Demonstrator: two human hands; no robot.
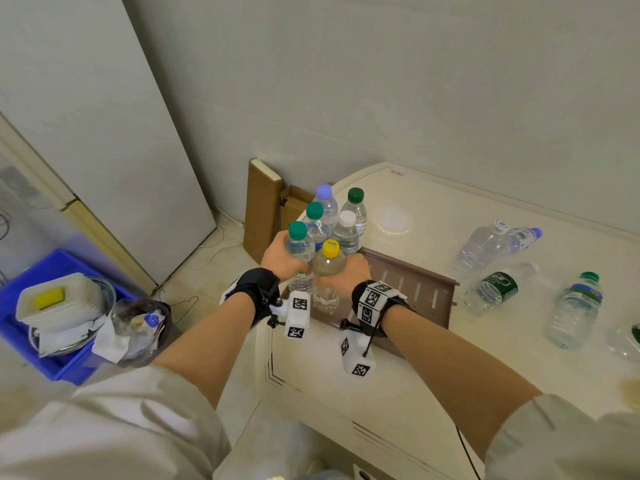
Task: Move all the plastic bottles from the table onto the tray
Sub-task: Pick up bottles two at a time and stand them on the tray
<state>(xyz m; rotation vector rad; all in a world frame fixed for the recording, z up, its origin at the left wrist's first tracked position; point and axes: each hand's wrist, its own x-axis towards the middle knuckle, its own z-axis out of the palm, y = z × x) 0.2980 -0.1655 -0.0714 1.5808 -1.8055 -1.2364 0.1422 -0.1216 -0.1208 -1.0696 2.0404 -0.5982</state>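
A brown slatted tray [420, 289] lies on the cream table [450, 368] near its left edge. Several clear plastic bottles stand upright at the tray's far left. My left hand [278, 259] is shut on a green-capped bottle [299, 251] at the tray's left edge. My right hand [353, 271] grips a yellow-capped bottle [329, 263] right beside it. On the table to the right are more bottles: two lying ones [485, 249], a dark-green-labelled one on its side [493, 289], and an upright green-capped one [576, 308].
A flat cardboard box [261, 211] leans against the wall behind the table's left end. On the floor at the left are a blue crate [52, 362] with white containers and a bin of rubbish [138, 327]. Another bottle [630, 337] is cut off at the right edge.
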